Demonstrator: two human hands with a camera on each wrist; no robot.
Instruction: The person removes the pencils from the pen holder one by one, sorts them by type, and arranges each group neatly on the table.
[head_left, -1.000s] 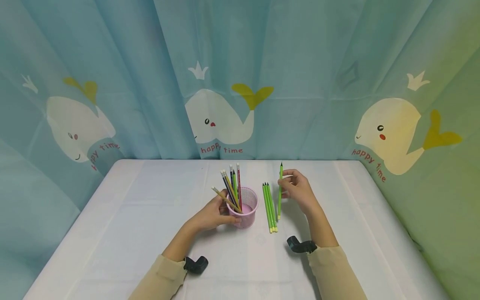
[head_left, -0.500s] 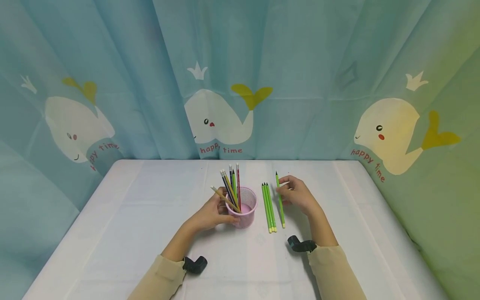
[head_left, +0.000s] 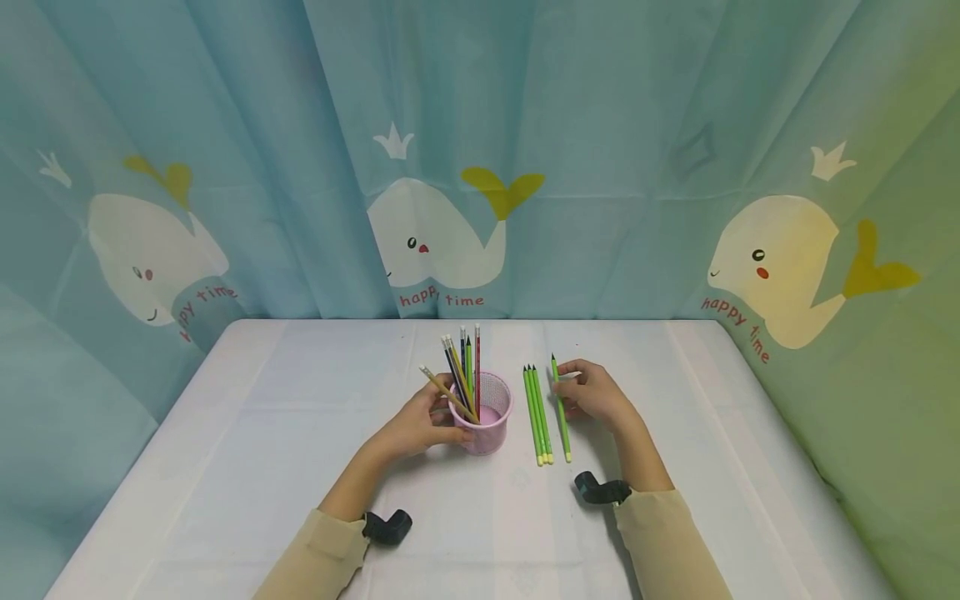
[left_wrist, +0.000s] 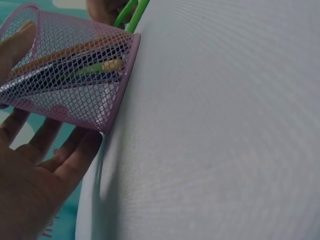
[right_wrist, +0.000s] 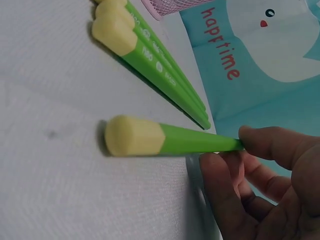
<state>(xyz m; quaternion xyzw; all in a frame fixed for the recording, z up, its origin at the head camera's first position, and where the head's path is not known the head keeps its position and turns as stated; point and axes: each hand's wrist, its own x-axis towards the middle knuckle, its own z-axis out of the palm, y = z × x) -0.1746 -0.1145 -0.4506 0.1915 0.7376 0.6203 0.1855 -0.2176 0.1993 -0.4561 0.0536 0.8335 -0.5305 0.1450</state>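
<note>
My left hand point(head_left: 412, 429) grips the pink mesh pencil cup point(head_left: 486, 437), thumb at the front and fingers behind, as the left wrist view also shows. Several pencils stand in the cup, among them a red one point(head_left: 477, 367), a green one and a yellow one point(head_left: 442, 387) that leans far left over the rim. My right hand point(head_left: 596, 393) pinches a green pencil point(right_wrist: 195, 139) between thumb and fingers, its black tip pointing away and its pale yellow end close to the tabletop. Left of it, three matching green pencils point(head_left: 537, 417) lie side by side.
A white cloth covers the table point(head_left: 225, 467), which ends at the back against a blue curtain point(head_left: 600, 167) printed with white whales. Black devices point(head_left: 388, 527) are strapped at both wrists.
My right hand has brought the green pencil down toward the table and nearer to me, its tip swinging left beside the row of three. The left hand and cup have shifted only slightly.
</note>
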